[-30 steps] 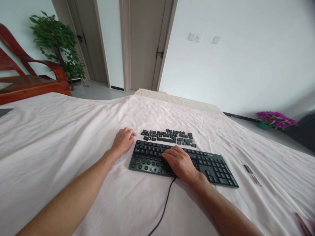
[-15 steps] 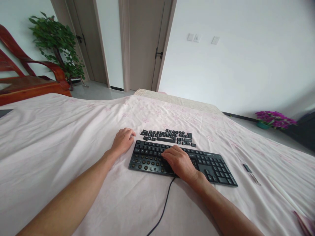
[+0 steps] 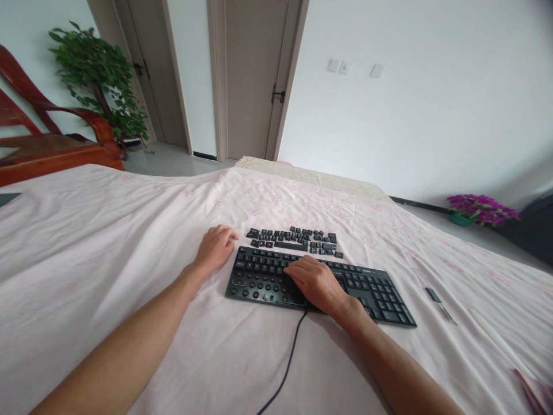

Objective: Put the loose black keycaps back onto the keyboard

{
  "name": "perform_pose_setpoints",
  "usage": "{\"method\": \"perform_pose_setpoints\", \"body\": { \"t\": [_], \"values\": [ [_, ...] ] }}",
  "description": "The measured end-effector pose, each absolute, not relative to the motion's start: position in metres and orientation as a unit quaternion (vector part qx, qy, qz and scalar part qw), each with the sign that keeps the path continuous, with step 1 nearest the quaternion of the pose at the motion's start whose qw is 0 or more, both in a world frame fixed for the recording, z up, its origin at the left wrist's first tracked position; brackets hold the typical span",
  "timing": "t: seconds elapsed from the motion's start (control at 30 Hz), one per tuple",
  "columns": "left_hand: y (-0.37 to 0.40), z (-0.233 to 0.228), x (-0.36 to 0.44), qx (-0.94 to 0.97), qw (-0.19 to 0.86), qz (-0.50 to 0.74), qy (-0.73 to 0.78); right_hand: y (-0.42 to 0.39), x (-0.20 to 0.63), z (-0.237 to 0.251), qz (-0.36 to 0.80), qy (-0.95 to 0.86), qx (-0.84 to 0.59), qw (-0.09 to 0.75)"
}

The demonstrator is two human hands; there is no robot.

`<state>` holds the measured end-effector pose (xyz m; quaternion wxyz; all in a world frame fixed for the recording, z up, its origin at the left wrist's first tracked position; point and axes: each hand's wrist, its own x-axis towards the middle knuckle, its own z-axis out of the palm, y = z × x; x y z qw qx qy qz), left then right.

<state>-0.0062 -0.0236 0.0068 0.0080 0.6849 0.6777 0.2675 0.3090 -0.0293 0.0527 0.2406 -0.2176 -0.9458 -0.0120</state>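
Nearest the camera, a thin black cable (image 3: 285,369) runs up across the pale pink flower-printed sheet (image 3: 108,276) that covers the tabletop and meets the front edge of the flat black plastic keyboard (image 3: 319,285), which lies square to the person so both hands reach it easily. Its left half shows bare round sockets where caps are missing; the right half and number pad keep their caps.

On that middle stretch rests the right hand (image 3: 317,285), palm down, fingers (image 3: 298,270) curled onto the keys at the border between stripped and capped rows. Whether they pinch a cap I cannot tell, since the hand hides its own fingertips.

Just off the keyboard's left end the left hand (image 3: 215,248) lies on the sheet, fingers loosely bent and holding nothing, close enough to steady the board's corner, though contact is not clear.

Beyond the keyboard, a tidy cluster of loose black keycaps (image 3: 294,239) sits in rows, kept apart yet within reach. A small dark tool (image 3: 434,295) lies well to the right.

Farther off stand a red wooden chair (image 3: 52,144), a green leafy plant (image 3: 101,75), grey doors (image 3: 254,75) and purple flowers (image 3: 481,208).
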Motion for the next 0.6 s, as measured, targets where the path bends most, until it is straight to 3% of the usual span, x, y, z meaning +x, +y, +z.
{"method": "perform_pose_setpoints", "body": {
  "t": [0.6],
  "values": [
    [-0.0238,0.0082,-0.0056,0.687,0.003,0.268,0.676,-0.0373,0.3071,0.0452,0.038,-0.921,-0.277,0.272]
  ]
}}
